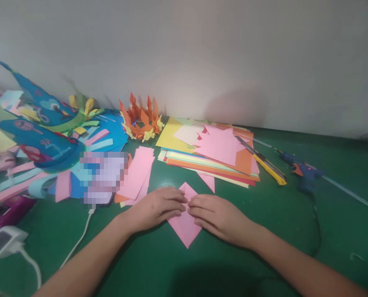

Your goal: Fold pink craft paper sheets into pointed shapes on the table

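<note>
A pink paper diamond [187, 236] lies on the green table, its corners pointing away from me and towards me. From the left, my left hand [159, 207] rests on it with bent fingers, the tips pressed on the paper near its middle. My right hand [221, 216] comes in from the other side, its fingers together and also pressing on the paper. The fingertips of both hands nearly meet along the centre line. They cover the diamond's left and right corners.
Behind the hands lies a stack of coloured paper [208, 163]. A yellow cutter [269, 168] rests at its right, near a blue glue gun [307, 177]. An orange paper crown [143, 119], pink strips [137, 173], blue cone hats [56, 152] and a cabled phone [105, 177] stand or lie leftward.
</note>
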A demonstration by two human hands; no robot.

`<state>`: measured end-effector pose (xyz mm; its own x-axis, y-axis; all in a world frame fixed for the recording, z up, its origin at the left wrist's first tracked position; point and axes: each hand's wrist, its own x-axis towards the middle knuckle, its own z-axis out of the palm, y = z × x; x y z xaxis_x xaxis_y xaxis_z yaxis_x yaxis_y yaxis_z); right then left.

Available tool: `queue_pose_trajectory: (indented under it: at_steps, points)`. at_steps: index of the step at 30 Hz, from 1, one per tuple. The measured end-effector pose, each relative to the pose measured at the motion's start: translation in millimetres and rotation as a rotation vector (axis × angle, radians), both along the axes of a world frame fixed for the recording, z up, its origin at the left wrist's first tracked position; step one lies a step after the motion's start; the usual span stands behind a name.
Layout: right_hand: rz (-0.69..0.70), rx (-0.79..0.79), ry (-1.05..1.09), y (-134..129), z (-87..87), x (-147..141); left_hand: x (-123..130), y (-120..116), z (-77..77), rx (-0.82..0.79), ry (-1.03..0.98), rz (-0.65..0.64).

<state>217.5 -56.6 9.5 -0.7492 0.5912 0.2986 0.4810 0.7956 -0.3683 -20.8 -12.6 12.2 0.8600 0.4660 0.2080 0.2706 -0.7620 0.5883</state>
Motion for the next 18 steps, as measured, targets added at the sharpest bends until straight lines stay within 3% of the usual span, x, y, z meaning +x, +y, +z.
queue_pose_trajectory:
  at_steps: [9,18]
  points:
    - [-0.007,-0.077,-0.034,-1.3,-0.1,-0.3,1.9,-4.5,-0.7,-0.029,0.055,0.043]
    - [0.043,0.119,-0.019,-1.0,-4.7,2.8,1.2,-4.6,-4.2,-0.036,0.060,0.035]
